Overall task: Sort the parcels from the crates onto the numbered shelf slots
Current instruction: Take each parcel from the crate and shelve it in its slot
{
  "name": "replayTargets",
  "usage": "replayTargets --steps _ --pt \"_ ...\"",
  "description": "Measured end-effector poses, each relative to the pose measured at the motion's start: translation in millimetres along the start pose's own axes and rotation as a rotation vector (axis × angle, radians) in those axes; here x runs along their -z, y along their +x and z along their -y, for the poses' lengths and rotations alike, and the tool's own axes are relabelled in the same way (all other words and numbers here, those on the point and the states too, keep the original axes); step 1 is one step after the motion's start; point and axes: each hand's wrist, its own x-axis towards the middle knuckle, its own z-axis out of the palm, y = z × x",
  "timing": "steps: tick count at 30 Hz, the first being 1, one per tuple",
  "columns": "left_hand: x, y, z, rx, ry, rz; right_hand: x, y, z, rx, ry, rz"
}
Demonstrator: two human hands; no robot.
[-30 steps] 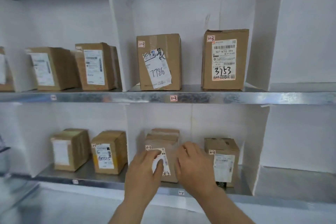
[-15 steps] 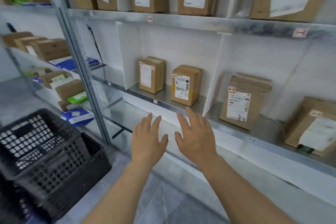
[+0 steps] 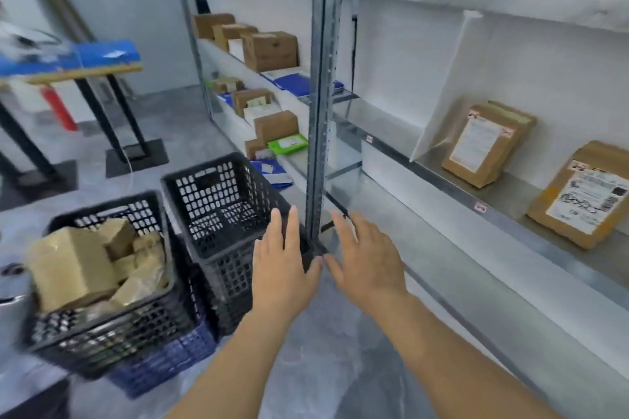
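Observation:
My left hand (image 3: 284,269) and my right hand (image 3: 366,260) hover side by side in mid-air, fingers straight, holding nothing. Below and to the left sits a black crate (image 3: 102,326) filled with several cardboard parcels (image 3: 73,267). Behind it an empty black crate (image 3: 223,204) stands stacked on another one. On the low shelf (image 3: 452,194) at the right, two labelled brown parcels (image 3: 486,144) (image 3: 578,199) stand upright past a white divider (image 3: 442,85). The picture is motion-blurred.
A grey metal upright (image 3: 321,95) of the shelving rises just beyond my hands. The far shelf bay holds more boxes (image 3: 269,51) and blue mailers (image 3: 292,82). A blue-topped table on black legs (image 3: 98,58) stands at the left on the grey floor.
The view has swung left and down from the shelf to the crates. My hands left the parcel on the lower shelf and now hang free in front of the upright.

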Motion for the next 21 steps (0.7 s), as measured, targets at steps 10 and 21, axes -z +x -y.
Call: replayTargets --steps 10,21 --pt "43 32 142 0.206 0.078 -0.022 -64 84 128 0.191 0.091 0.064" --pt "51 30 245 0.513 0.109 -0.022 -151 136 219 0.417 0.255 0.196"
